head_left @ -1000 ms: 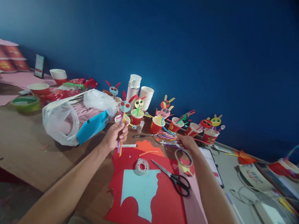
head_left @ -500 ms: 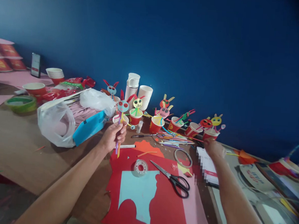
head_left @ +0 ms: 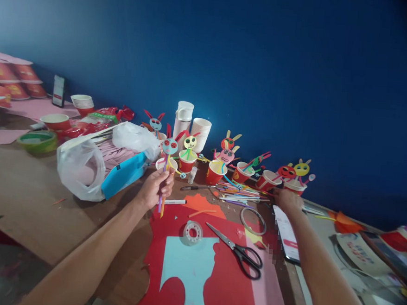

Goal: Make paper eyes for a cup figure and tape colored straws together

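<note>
Right hand (head_left: pixel 288 200) shifted right onto phone (head_left: pixel 286 234), grip unclear; left hand (head_left: pixel 157 189) clamps straws (head_left: pixel 161 200), which may topple cups (head_left: pixel 216 172).

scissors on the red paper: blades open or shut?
Open. The scissors lie flat on the red paper, the two blade tips spread apart toward the tape roll, black handles toward the right. Neither hand touches them.

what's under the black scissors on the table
The black-handled scissors lie on a red paper sheet, with their handles toward a pink sheet at its right edge. What lies beneath the red sheet is hidden.
</note>
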